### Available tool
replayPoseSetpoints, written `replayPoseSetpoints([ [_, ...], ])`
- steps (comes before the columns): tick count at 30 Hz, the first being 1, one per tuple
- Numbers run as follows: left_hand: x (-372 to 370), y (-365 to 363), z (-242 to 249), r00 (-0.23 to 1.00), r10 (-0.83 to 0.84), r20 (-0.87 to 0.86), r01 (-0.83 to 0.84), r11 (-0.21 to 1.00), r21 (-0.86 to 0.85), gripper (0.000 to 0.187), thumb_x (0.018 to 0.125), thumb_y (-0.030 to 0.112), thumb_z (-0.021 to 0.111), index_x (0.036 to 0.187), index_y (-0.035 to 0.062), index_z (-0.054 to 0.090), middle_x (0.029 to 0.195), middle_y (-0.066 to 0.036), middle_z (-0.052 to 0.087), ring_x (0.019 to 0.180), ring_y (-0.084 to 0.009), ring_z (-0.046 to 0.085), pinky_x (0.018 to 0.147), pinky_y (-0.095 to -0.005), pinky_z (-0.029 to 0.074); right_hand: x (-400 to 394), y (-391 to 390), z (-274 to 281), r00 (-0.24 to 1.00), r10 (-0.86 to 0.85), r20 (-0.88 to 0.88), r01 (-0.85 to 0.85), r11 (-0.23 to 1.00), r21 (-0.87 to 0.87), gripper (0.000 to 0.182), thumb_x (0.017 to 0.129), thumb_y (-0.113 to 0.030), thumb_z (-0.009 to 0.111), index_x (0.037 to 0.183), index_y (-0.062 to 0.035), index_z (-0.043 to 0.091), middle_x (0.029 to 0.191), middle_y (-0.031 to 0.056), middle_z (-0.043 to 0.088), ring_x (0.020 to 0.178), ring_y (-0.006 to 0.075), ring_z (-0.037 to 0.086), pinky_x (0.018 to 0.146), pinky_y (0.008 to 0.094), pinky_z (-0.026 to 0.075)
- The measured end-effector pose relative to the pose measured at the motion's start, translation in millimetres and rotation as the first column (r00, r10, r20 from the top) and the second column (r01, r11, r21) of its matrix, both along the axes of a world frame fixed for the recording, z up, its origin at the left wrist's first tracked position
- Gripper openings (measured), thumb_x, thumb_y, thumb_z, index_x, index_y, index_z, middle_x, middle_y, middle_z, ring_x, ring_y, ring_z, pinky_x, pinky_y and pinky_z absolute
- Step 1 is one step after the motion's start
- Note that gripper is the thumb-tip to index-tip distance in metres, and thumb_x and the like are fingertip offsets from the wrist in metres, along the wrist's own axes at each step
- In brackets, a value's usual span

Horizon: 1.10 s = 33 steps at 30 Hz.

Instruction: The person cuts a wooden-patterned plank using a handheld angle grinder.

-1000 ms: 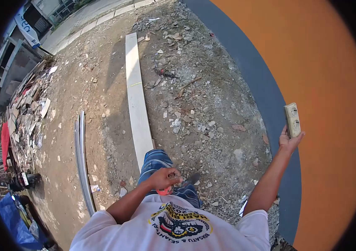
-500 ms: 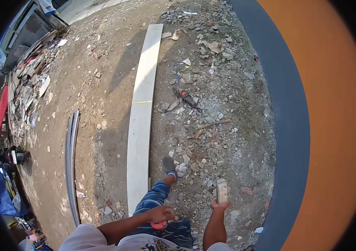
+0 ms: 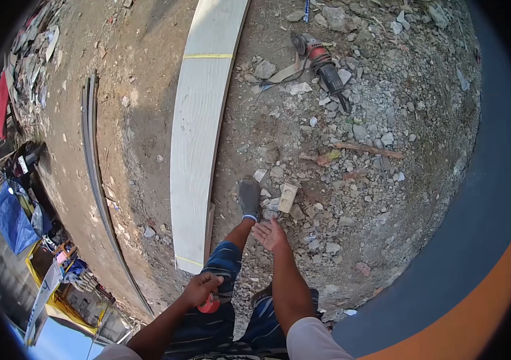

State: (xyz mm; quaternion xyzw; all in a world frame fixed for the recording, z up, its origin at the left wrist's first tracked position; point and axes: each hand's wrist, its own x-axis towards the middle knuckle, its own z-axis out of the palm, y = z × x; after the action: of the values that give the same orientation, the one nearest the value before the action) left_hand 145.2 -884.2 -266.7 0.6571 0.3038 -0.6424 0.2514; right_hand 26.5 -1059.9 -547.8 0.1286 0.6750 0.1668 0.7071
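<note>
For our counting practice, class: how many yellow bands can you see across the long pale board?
2: an upper band level with the angle grinder, and a lower band at the near end. More may be beyond the picture's top edge.

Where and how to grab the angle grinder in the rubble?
Take the angle grinder by its black barrel, from above, fingers wrapped across it. That part looks long and slim, top exposed, and the disc is at the far end.

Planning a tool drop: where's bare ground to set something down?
Freest patch: dirt between the long strips and pale board, with scattered stones. Crowded: right of the board, rubble around the angle grinder, stick and socket block.
</note>
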Motion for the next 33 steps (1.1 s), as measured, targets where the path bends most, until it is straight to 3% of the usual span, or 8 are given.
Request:
replayPoseSetpoints([
  [5, -5.3, -80.4, 4.5, 0.997, 0.083, -0.008, -0.083, 0.997, -0.008, 0.034, 0.097, 0.038, 0.072, 0.09, 0.004, 0.069, 0.08, -0.002, 0.065, 0.074, -0.0094, 0.059, 0.071, -0.0282, 0.05, 44.9, -119.4, 54.0, 0.922, 0.337, 0.19, -0.298, 0.933, -0.203, 0.085, 0.098, -0.058, 0.06, 0.15, 0.0041, 0.037, 0.143, 0.0246, 0.055, 0.127, 0.036, 0.06, 0.106, 0.046, 0.05],
  [13, -61.3, -261.7, 70.0, 0.764, 0.577, -0.289, -0.642, 0.724, -0.251, 0.03, 0.1, 0.033, 0.068, 0.108, 0.0033, 0.07, 0.087, -0.004, 0.069, 0.077, -0.0111, 0.067, 0.069, -0.0261, 0.051, 37.7, -419.6, 92.7, 0.477, 0.878, -0.049, -0.611, 0.291, -0.737, 0.036, 0.102, -0.034, 0.065, 0.116, -0.0011, 0.064, 0.087, 0.0047, 0.068, 0.072, 0.0105, 0.062, 0.061, 0.0255, 0.05],
  [16, -71.8, -294.3, 115.9, 0.842, 0.359, -0.403, -0.499, 0.802, -0.328, 0.055, 0.095, 0.04, 0.074, 0.133, 0.0022, 0.06, 0.086, -0.007, 0.071, 0.075, -0.0154, 0.07, 0.068, -0.03, 0.053, -33.7, -496.4, 207.3, 0.183, 0.974, -0.133, -0.777, 0.061, -0.627, 0.029, 0.103, -0.029, 0.064, 0.084, -0.0092, 0.057, 0.072, -0.0013, 0.057, 0.061, 0.0063, 0.053, 0.053, 0.0227, 0.04],
  [19, -48.6, -293.6, 172.4, 0.893, 0.191, -0.408, -0.358, 0.85, -0.387, 0.085, 0.086, 0.052, 0.08, 0.149, 0.0071, 0.045, 0.089, -0.011, 0.073, 0.081, -0.022, 0.073, 0.073, -0.0339, 0.054, -91.1, -527.5, 333.2, 0.037, 0.998, -0.057, -0.85, 0.001, -0.526, 0.038, 0.1, -0.034, 0.07, 0.076, -0.0089, 0.056, 0.065, 0.0006, 0.058, 0.057, 0.0071, 0.052, 0.052, 0.0245, 0.042],
  [23, -90.8, -276.7, 206.6, 0.914, -0.399, -0.076, 0.38, 0.906, -0.184, 0.1, 0.079, 0.063, 0.076, 0.154, 0.0113, 0.036, 0.084, -0.012, 0.075, 0.087, -0.0341, 0.074, 0.076, -0.0421, 0.056, -90.5, -507.0, 433.3, -0.31, 0.947, 0.084, -0.854, -0.238, -0.463, 0.043, 0.1, -0.039, 0.069, 0.076, -0.0061, 0.055, 0.067, 0.0064, 0.06, 0.06, 0.017, 0.059, 0.056, 0.0348, 0.047],
  [25, -141.5, -271.1, 204.7, 0.884, -0.464, -0.057, 0.443, 0.869, -0.22, 0.074, 0.082, 0.056, 0.076, 0.139, 0.0138, 0.056, 0.085, -0.009, 0.076, 0.086, -0.0337, 0.074, 0.075, -0.0435, 0.056, -74.2, -494.4, 444.7, -0.8, 0.597, -0.06, -0.386, -0.589, -0.71, 0.044, 0.1, -0.041, 0.065, 0.08, -0.0036, 0.057, 0.07, 0.016, 0.06, 0.064, 0.0346, 0.062, 0.06, 0.0442, 0.047],
  [29, -231.7, -257.9, 198.1, 0.958, -0.274, 0.089, 0.288, 0.916, -0.279, 0.045, 0.084, 0.05, 0.076, 0.111, 0.0141, 0.072, 0.085, -0.007, 0.076, 0.081, -0.031, 0.074, 0.073, -0.0417, 0.055, -42.2, -483.3, 449.3, -0.861, 0.508, -0.04, -0.324, -0.606, -0.726, 0.043, 0.101, -0.042, 0.061, 0.082, -0.0028, 0.059, 0.074, 0.0214, 0.06, 0.073, 0.0453, 0.06, 0.063, 0.0489, 0.046],
  [33, -230.7, -245.4, 231.7, 0.927, 0.203, -0.317, -0.348, 0.78, -0.52, 0.025, 0.092, 0.034, 0.07, 0.097, 0.0105, 0.073, 0.084, -0.005, 0.075, 0.077, -0.0211, 0.072, 0.073, -0.0368, 0.054, 6.0, -474.3, 506.6, -0.891, 0.383, 0.244, -0.446, -0.635, -0.631, 0.042, 0.103, -0.042, 0.059, 0.089, -0.0019, 0.062, 0.076, 0.0174, 0.062, 0.074, 0.0378, 0.064, 0.068, 0.0441, 0.048],
])
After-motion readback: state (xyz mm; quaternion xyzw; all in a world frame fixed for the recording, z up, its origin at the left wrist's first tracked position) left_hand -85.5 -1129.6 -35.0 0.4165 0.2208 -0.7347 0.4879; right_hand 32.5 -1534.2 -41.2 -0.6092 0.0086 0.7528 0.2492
